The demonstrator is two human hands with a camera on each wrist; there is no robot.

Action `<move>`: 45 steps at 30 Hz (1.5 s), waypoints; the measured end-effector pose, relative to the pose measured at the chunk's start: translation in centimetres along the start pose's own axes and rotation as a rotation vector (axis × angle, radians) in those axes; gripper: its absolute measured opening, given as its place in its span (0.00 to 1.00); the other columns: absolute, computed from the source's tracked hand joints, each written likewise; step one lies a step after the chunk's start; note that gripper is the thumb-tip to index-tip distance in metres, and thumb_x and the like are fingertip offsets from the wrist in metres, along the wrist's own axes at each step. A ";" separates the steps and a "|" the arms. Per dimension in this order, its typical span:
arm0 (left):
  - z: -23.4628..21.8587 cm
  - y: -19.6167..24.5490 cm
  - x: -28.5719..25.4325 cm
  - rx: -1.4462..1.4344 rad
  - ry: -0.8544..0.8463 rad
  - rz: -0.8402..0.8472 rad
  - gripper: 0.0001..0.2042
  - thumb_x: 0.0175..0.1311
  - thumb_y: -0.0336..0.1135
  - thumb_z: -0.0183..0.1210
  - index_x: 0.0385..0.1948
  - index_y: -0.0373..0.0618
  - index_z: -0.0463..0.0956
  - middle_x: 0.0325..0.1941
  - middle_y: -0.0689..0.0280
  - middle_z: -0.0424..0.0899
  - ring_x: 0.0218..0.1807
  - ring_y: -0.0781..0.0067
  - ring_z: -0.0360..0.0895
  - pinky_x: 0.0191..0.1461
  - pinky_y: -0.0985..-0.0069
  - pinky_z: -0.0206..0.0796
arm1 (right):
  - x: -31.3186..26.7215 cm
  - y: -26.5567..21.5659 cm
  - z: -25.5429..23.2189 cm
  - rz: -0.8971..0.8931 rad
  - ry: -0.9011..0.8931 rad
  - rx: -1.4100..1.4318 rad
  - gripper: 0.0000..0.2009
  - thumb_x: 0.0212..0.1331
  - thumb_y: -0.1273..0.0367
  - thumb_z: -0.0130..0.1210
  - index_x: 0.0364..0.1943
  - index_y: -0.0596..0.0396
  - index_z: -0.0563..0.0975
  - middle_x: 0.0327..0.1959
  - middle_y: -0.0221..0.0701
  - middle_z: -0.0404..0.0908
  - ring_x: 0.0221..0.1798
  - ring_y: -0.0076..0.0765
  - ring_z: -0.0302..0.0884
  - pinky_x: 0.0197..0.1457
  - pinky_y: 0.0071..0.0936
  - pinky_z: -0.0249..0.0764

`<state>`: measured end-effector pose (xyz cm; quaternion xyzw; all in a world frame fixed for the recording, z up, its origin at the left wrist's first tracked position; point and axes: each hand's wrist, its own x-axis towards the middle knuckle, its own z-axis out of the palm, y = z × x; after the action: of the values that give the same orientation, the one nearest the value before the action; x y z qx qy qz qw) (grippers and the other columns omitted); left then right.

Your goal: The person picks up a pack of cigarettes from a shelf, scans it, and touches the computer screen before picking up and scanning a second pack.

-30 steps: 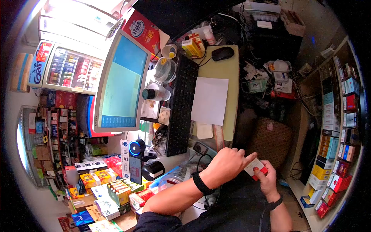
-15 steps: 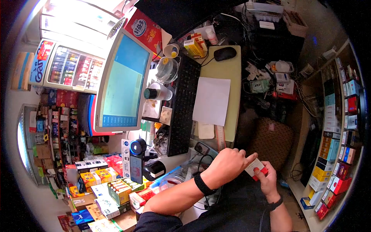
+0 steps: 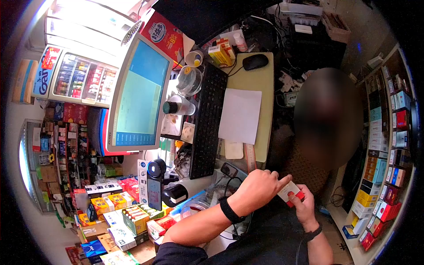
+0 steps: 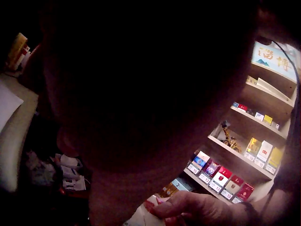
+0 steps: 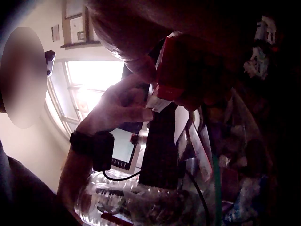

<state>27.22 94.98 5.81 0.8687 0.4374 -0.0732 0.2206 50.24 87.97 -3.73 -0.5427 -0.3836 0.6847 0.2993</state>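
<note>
In the head view my right hand (image 3: 305, 206) grips a small red-and-white cigarette pack (image 3: 288, 193), its thumb lying across the front. My left hand (image 3: 264, 189) meets the pack's upper end, index finger stretched along the edge and the other fingers bent. From the right wrist, the pack's red side (image 5: 170, 89) faces the camera, and the left thumb and fingers (image 5: 123, 110) pinch at its pale end. The left wrist view is mostly dark, with the right thumb (image 4: 181, 203) pressed on the pack at the bottom.
A keyboard (image 3: 207, 119), white paper (image 3: 240, 115) and mouse (image 3: 255, 62) lie on the desk beside a monitor (image 3: 140, 95). Shelves of boxes (image 3: 375, 172) line the right. Several colourful packs (image 3: 110, 202) crowd the lower left. A clear plastic jar (image 5: 127, 202) stands below the hands.
Both hands stay nearly in place with the pack, which shifts only slightly. A blurred oval patch now covers the area around the chair.
</note>
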 end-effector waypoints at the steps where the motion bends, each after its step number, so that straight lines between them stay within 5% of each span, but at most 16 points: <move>1: 0.0 0.0 0.0 -0.004 -0.001 -0.002 0.25 0.71 0.35 0.55 0.72 0.52 0.72 0.35 0.61 0.83 0.34 0.59 0.86 0.33 0.63 0.78 | 0.0 0.0 0.0 0.006 -0.001 0.004 0.20 0.66 0.61 0.67 0.54 0.58 0.78 0.46 0.29 0.86 0.47 0.24 0.81 0.53 0.28 0.78; 21: 0.7 -0.4 -0.1 -0.022 0.044 0.020 0.26 0.68 0.36 0.58 0.70 0.54 0.73 0.37 0.62 0.84 0.35 0.57 0.86 0.33 0.62 0.79 | -0.1 0.2 0.3 0.040 0.005 0.048 0.19 0.67 0.63 0.68 0.55 0.59 0.77 0.46 0.30 0.85 0.47 0.25 0.81 0.54 0.30 0.80; 26: -2.8 0.6 0.0 -0.076 -0.051 -0.093 0.29 0.61 0.41 0.67 0.67 0.64 0.76 0.38 0.60 0.88 0.36 0.54 0.88 0.36 0.59 0.81 | 0.0 2.0 0.7 -0.035 -0.018 -0.116 0.18 0.68 0.61 0.69 0.54 0.57 0.81 0.46 0.27 0.85 0.49 0.23 0.80 0.54 0.27 0.79; 27: -2.0 0.3 -0.1 -0.046 0.034 -0.054 0.29 0.59 0.44 0.69 0.66 0.66 0.77 0.32 0.64 0.85 0.33 0.59 0.86 0.32 0.61 0.78 | -0.1 1.0 1.0 -0.078 0.016 -0.108 0.19 0.69 0.59 0.68 0.55 0.57 0.80 0.46 0.28 0.86 0.49 0.24 0.81 0.55 0.29 0.79; 36: -3.2 2.0 0.4 -0.020 0.098 0.026 0.32 0.52 0.49 0.75 0.64 0.63 0.79 0.32 0.64 0.86 0.33 0.57 0.87 0.37 0.61 0.77 | -2.1 -2.8 -1.0 -0.300 0.126 -0.189 0.20 0.67 0.55 0.68 0.49 0.56 0.79 0.35 0.30 0.84 0.39 0.27 0.79 0.46 0.32 0.78; 45: -2.4 2.1 0.3 -0.100 0.229 0.137 0.35 0.49 0.56 0.77 0.62 0.60 0.81 0.32 0.61 0.87 0.31 0.55 0.87 0.36 0.60 0.78 | -4.9 -3.6 -2.4 -0.305 0.112 -0.092 0.27 0.70 0.61 0.66 0.66 0.58 0.70 0.55 0.34 0.83 0.59 0.28 0.81 0.66 0.32 0.77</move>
<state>28.96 95.17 8.50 0.8872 0.4023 0.0634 0.2169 53.69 86.26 1.58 -0.5287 -0.4753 0.5816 0.3954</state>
